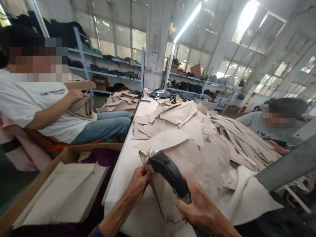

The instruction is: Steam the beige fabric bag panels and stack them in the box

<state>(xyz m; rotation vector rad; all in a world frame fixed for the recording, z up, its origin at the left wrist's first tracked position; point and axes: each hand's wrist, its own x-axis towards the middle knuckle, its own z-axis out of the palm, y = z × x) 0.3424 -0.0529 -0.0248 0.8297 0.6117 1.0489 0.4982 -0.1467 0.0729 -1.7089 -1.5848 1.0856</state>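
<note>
My right hand [197, 204] is wrapped round the grip of a black, curved electric clipper [170, 172]. Its head points left, against the top corner of a beige fabric piece. That fabric piece [163, 194] has a metal-looking zipper along its left edge and hangs down over the white table. Just below the clipper's head, my left hand [139, 181] pinches the edge of the fabric between thumb and fingers. The clipper hides part of the corner where it meets the cloth.
Beige cut pieces [177, 141] are heaped along the white table [120, 184], with long strips [242, 138] at right. A cardboard box [32, 197] of folded pieces stands left. One co-worker [49, 108] sits at left holding cloth, another [278, 125] at right. A grey metal post [291, 164] slants nearby.
</note>
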